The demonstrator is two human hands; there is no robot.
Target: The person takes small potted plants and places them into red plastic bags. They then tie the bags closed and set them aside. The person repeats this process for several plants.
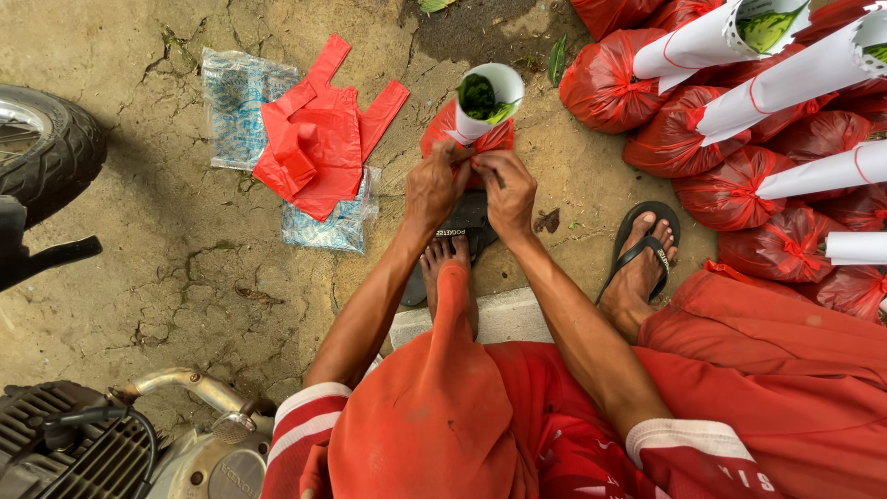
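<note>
Both arms extended; left hand (434,188), right hand (508,192) together, fingers pinched.

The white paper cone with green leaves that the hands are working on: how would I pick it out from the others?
Start at the heap of tied red plastic bundles on the right, then move left across the cracked ground to the person's two hands. The left hand and right hand pinch a red plastic wrap under the white paper cone of green leaves. It stands alone and upright, whereas the others lie piled.

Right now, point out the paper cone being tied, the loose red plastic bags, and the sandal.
paper cone (490,97), head view, white outer wall.
loose red plastic bags (319,139), head view, middle of pile.
sandal (647,242), head view, strap over foot.
</note>
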